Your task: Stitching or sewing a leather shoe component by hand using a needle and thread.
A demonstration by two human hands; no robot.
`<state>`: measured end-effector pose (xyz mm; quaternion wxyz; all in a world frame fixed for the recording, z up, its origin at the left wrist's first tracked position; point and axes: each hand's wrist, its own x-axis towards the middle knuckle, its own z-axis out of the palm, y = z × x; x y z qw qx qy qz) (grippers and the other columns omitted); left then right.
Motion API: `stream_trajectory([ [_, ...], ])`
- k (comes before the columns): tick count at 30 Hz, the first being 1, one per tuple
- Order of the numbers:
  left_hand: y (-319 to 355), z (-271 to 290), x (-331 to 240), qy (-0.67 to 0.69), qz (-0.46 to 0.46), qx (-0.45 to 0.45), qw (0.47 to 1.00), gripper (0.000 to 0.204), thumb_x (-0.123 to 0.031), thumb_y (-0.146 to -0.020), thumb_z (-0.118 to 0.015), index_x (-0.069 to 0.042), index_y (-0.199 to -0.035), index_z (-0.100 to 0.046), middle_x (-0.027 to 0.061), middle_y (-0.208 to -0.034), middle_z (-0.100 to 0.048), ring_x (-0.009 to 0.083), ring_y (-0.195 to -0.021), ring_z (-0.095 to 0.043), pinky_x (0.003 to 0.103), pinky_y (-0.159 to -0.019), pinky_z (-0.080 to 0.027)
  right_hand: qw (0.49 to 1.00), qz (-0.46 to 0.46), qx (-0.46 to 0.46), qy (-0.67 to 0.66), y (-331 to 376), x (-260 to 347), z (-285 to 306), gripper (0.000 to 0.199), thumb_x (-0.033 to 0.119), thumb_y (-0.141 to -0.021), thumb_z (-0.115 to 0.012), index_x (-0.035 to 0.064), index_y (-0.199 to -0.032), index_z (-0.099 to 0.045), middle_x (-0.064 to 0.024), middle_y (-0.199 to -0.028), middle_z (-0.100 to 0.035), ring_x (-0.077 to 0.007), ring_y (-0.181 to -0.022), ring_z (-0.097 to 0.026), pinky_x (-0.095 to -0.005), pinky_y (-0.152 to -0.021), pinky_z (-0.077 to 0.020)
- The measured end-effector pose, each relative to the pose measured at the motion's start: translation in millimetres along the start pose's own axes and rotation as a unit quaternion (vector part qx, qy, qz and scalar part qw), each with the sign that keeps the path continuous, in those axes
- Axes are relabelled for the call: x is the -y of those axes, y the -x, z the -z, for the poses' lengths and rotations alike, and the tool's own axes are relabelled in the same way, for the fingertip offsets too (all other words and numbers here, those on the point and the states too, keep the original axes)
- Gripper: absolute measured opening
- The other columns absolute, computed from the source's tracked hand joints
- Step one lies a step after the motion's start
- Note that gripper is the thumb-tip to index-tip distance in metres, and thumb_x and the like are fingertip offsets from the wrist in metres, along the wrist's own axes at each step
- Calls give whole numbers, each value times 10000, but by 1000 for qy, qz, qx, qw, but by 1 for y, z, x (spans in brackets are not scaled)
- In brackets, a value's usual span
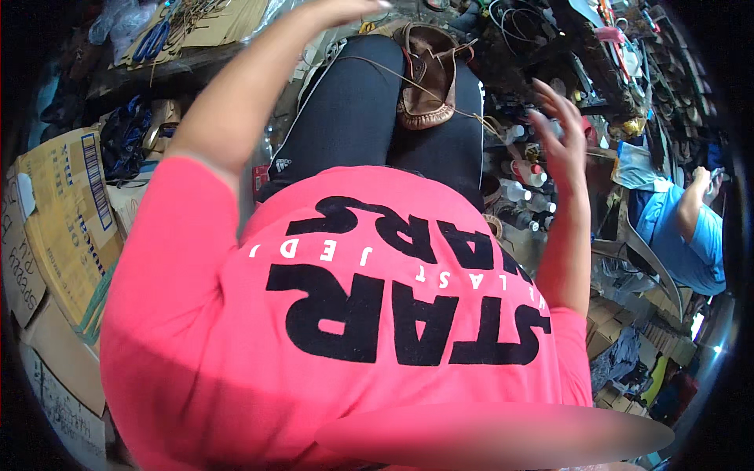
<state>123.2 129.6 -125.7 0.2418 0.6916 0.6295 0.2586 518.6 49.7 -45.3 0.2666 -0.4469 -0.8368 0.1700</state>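
A brown leather moccasin (428, 74), with gathered stitching round its toe, lies between my thighs on my dark trousers. A long tan cord (377, 67) runs across my left thigh and over the shoe. Its loose strands lie by my right thigh. My left hand (345, 9) is raised at the top edge, partly cut off, its fingers stretched out beyond my left knee. To the right of my lap my right hand (561, 129) is up in the air, fingers apart and slightly blurred. Neither hand touches the shoe, and I see nothing held in them.
Several plastic bottles (526, 188) stand right of my lap. Blue-handled scissors (153, 38) lie on cardboard at the upper left. Cardboard boxes (67, 220) lean on my left. At the far right sits another person in a blue shirt (679, 231), near a cluttered bench (585, 51).
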Motion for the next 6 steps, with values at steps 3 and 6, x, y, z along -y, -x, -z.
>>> stream_trajectory([
  [3,-22,-25,-49,-156,91,192,965,788,-692,-679,-574,34,-976,-648,211,-1053,-617,290,-1019,-582,356,-860,-451,978,71,191,53,-51,54,-37,467,321,-795,-660,206,-1235,-555,-120,-1025,-612,-242,-950,-597,-400,-893,-412],
  [6,-17,-37,-52,-198,57,153,967,894,-739,-591,-605,23,-1058,-633,243,-1094,-599,340,-1081,-551,362,-944,-414,939,34,254,230,-66,65,-57,563,348,-748,-705,248,-1269,-517,-142,-1059,-613,-226,-998,-600,-445,-922,-381],
])
